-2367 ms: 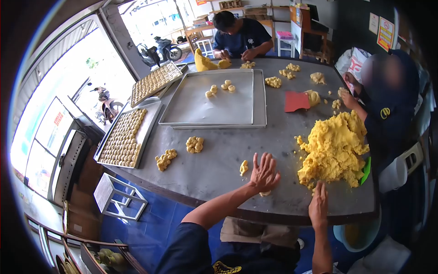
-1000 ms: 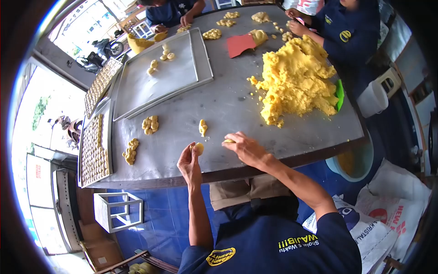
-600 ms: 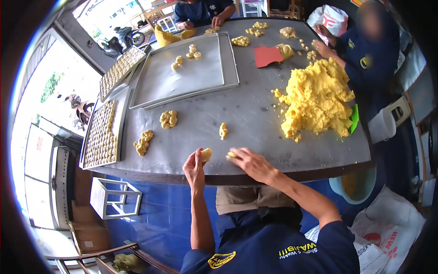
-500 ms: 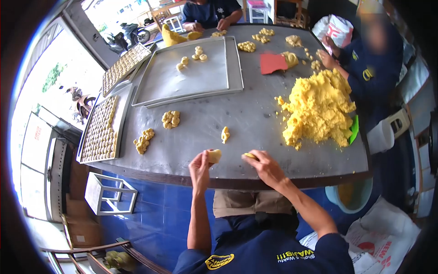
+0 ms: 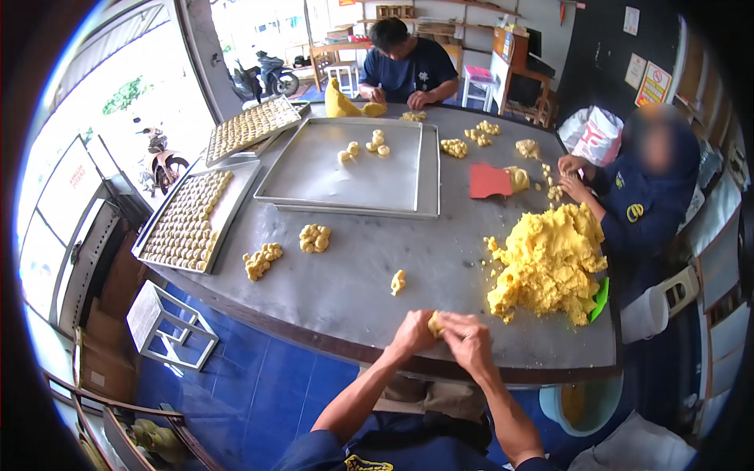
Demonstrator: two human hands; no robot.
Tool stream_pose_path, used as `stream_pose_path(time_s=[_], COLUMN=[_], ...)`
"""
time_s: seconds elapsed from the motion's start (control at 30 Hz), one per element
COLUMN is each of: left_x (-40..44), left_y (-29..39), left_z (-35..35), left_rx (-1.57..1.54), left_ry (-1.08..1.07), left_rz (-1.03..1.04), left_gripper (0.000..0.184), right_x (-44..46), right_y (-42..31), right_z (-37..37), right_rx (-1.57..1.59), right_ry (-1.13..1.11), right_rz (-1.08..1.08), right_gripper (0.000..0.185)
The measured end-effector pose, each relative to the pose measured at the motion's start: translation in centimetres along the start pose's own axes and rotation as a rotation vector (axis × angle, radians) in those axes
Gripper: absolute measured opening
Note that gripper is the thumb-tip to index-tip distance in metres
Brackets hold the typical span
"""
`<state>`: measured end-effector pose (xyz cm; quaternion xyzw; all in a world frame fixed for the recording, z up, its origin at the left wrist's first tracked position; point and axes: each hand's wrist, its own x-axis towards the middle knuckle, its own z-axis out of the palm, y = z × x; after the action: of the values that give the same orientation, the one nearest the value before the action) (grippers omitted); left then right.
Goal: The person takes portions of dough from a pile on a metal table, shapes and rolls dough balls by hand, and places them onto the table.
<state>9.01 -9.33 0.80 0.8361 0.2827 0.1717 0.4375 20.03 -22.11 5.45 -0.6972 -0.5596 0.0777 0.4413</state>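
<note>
Above the table's near edge my two hands meet around a small piece of pale yellow dough (image 5: 434,323). My left hand (image 5: 410,336) is closed on it from the left. From the right, my right hand (image 5: 470,341) presses its bent fingers against the same piece; any filling in it is hidden. A small scrap of dough (image 5: 398,282) lies on the table just beyond them. To the right rises a large heap of crumbly yellow filling (image 5: 550,259), with a green scraper (image 5: 601,301) under its edge.
Two clusters of dough pieces (image 5: 315,239) lie to the left. A large metal tray (image 5: 345,184) carries several round pieces; filled trays (image 5: 185,224) stand beyond its left side. Two co-workers (image 5: 408,74) work at the far and right sides. A red sheet (image 5: 490,181) lies near the right one.
My hands were apart, the left with a flattened dough piece, the right with a bit of yellow filling. They have come together on the dough. The view has tilted up.
</note>
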Motion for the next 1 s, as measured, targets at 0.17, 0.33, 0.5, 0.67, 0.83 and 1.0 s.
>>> stream_pose_path(time_s=[0.17,0.33,0.5,0.67,0.83,1.0], left_x=[-1.1,-1.0,-1.1,-1.4,-1.0,-0.4], left_y=[-0.8,-0.4,-0.3,0.7,0.5,0.2], left_z=[1.8,1.2,0.5,0.4,0.7,-0.2], left_rx=[0.006,-0.013,-0.233,-0.224,-0.223,-0.689], left_ry=[0.3,0.126,0.099,0.101,0.072,0.052], left_rz=[0.043,-0.035,0.132,0.125,0.037,-0.115], left_gripper=[0.025,0.026,0.025,0.023,0.029,0.06], right_x=[1.0,0.9,2.7,4.1,5.7,5.0], right_y=[-0.7,-1.5,-0.9,3.6,3.9,10.0], right_z=[1.5,2.1,-0.3,1.1,-1.4,-5.9], right_rx=[0.277,-0.127,0.241,0.124,-0.086,-0.596], right_ry=[0.018,0.052,-0.132,-0.341,-0.225,-0.059], right_rz=[0.19,-0.07,0.25,0.321,-0.091,0.051], right_gripper=[0.026,0.021,0.043,0.061,0.053,0.052])
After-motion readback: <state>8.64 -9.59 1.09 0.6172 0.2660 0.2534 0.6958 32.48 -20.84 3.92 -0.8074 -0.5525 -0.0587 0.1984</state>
